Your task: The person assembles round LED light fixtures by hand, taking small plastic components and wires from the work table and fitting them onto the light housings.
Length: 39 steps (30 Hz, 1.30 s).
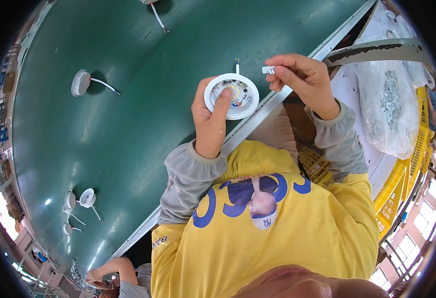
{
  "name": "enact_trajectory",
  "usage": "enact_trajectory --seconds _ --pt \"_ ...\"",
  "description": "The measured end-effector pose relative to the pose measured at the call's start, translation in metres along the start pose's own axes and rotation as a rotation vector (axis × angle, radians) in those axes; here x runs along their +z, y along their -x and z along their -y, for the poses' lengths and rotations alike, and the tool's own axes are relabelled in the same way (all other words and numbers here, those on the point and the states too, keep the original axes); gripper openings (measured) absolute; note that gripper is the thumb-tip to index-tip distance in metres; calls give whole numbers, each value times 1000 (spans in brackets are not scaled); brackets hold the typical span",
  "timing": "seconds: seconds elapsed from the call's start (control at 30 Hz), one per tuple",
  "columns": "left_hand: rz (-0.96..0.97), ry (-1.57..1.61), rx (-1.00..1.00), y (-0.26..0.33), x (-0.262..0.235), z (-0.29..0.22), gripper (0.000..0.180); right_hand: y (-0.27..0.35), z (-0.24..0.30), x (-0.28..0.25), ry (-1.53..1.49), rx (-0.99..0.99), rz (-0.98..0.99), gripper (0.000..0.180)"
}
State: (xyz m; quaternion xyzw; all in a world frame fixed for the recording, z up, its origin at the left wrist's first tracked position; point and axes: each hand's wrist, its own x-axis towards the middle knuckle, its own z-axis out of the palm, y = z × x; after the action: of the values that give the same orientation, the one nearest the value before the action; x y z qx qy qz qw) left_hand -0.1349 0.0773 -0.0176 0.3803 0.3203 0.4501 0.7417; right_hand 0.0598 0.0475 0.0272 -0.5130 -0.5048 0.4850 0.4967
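Observation:
My left hand (210, 119) is closed round a round white downlight (251, 108), its thumb pressed inside the rim. The downlight's open face shows a board with small yellow LED chips and coloured wires. A white cable (237, 67) with bare-looking coloured ends sticks out from its far side. To the right, my right hand (302, 79) pinches a small white plastic clip-like piece (268, 70) between thumb and fingertips. The piece is held apart from the downlight, near the metal edge of the green work surface (143, 119).
More downlights with cables lie on the green surface: one at left (81, 83), several at lower left (87, 197). On the right, a clear bag of small metal parts (390, 107) sits beside a yellow crate (401, 176), under a worn metal bar (376, 51). A co-worker's arm (111, 269) shows lower left.

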Motion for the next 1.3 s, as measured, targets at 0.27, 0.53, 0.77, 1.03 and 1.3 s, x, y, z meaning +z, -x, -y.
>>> enact_trajectory --seconds 0.27,0.53,0.77,1.03,1.3 --pt "16 -134 27 6 8 -2 18 2 7 5 428 -351 -40 16" --pt "90 -177 75 11 7 2 21 1 6 7 553 -422 -43 15" --pt "154 -85 18 13 9 1 34 -2 -10 15 307 -154 86 13" --pt "183 -46 -53 15 8 4 31 -2 -15 16 149 -115 157 10" --pt "186 -33 -76 16 7 2 24 -1 -13 16 145 -83 192 13"
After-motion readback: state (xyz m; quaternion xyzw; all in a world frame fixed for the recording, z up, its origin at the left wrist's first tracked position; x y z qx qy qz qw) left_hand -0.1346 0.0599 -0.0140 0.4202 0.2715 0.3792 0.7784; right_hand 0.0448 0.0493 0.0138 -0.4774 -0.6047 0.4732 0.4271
